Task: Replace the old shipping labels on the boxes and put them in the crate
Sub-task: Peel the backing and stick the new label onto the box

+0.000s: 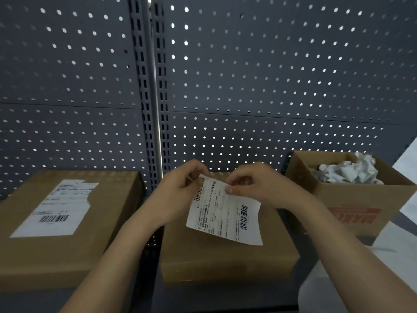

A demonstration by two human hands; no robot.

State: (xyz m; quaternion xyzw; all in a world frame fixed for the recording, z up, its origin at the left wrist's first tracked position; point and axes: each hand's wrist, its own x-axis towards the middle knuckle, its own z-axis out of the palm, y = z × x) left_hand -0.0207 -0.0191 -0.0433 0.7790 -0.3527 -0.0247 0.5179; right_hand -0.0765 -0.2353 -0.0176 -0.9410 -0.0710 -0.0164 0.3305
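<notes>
A white shipping label with barcodes hangs in the air above a plain cardboard box in the middle of the shelf. My left hand pinches the label's top left corner. My right hand pinches its top edge a little further right, thumb on the printed face. A second cardboard box lies to the left, with a partly torn white label stuck on its top.
An open cardboard box with red print stands at the right, holding crumpled white paper. A dark grey pegboard wall with a slotted upright closes the back. A pale floor shows at the lower right.
</notes>
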